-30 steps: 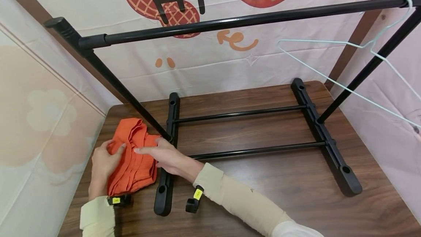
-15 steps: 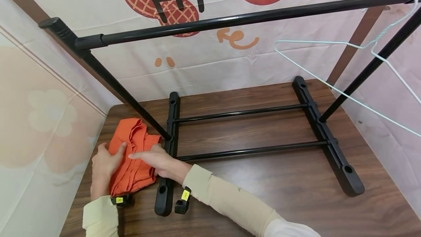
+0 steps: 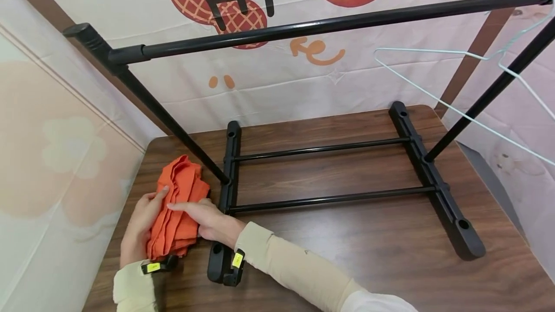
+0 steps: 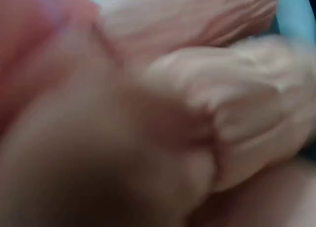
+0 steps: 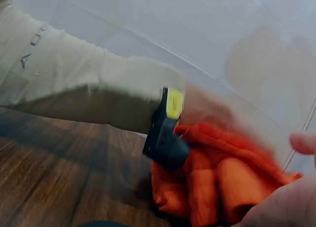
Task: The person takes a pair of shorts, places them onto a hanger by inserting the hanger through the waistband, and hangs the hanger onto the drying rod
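A folded orange cloth (image 3: 184, 182), in stacked layers, lies at the table's left end beside the rack's left foot. My left hand (image 3: 140, 223) grips its left side, thumb on top and the other fingers hidden. From the right, my right hand (image 3: 212, 218) holds the opposite side, its thumb lying over the top layers. The right wrist view shows the bunched cloth (image 5: 207, 177) between the two hands, with thick rolled folds. Motion blur fills the left wrist view, where only pale folds of the cloth (image 4: 247, 98) can be made out.
A black garment rack (image 3: 303, 30) stands over the wooden table (image 3: 329, 249), its left post close to the cloth. On the rack's right end hangs a light blue hanger (image 3: 433, 52). Printed curtains (image 3: 65, 167) enclose the table at the back and sides.
Both hands have squeezed the cloth narrower, so its folds stand closer together. The right hand has moved a little to the left. The head view has shifted slightly.
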The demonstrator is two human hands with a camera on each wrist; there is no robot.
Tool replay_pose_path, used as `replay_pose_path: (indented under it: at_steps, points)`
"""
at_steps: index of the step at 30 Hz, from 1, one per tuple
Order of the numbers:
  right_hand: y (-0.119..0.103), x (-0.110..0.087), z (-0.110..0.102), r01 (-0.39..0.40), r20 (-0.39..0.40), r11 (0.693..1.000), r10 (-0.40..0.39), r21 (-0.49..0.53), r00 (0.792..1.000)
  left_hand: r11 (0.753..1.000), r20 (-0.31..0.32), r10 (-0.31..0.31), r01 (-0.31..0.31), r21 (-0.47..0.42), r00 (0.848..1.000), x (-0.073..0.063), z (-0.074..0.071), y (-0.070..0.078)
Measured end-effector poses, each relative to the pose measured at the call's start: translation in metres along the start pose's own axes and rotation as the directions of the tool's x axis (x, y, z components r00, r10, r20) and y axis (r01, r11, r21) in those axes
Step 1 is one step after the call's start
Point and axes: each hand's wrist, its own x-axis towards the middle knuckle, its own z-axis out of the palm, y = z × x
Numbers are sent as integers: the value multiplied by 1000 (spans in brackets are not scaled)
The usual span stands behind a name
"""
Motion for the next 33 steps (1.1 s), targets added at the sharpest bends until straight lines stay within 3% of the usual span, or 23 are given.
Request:
replay_pose_path:
  at_steps: [3,5,12,20,25,33]
  points:
    - [3,4,2,-10,70,999,6,54,997,993,94,17,-6,-119,995,-9,-1,5]
    - [3,6,1,-11,82,998,6,54,997,991,97,31,-18,-130,995,-13,2,10]
    - [-6,6,-3,-17,163,1000,20,-15,986,993,18,68,-66,-96,998,-30,4,28]
    - [-20,-3,-9,-6,228,996,26,-88,973,994,-67,41,-47,-101,997,-48,8,44]
    - [-28,-11,-15,34,319,988,17,-153,947,991,-110,37,-51,-126,993,-65,12,53]
    - [-36,-31,-23,26,419,980,60,-196,906,991,-100,83,-93,-97,992,-94,17,62]
